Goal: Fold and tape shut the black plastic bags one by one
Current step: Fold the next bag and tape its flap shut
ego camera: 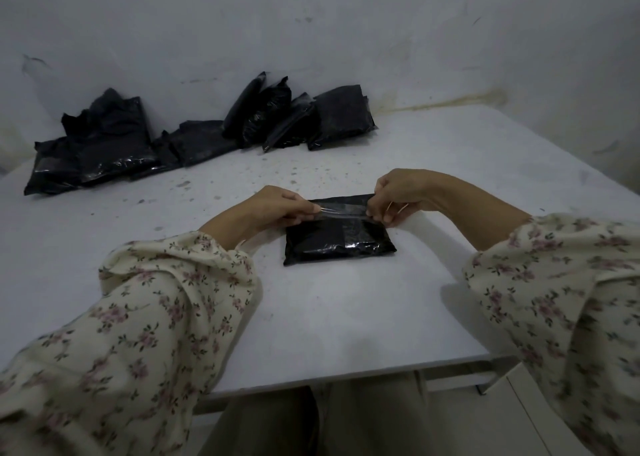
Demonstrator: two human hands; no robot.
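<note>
a folded black bag (337, 237) lies on the table (311, 317) just below my hands. my left hand (277, 206) and right hand (398, 192) pinch the ends of a clear tape strip (341, 210) stretched over it. beyond them, more black bags (194, 133) lie against the wall (311, 22).

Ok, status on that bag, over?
Both hands, left and right, stretching clear tape over folded bag. Tape not pressed down. Nothing in the way.

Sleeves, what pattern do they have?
The sleeves are cream with small pink flowers and dark leaves, shown in the head view.
</note>
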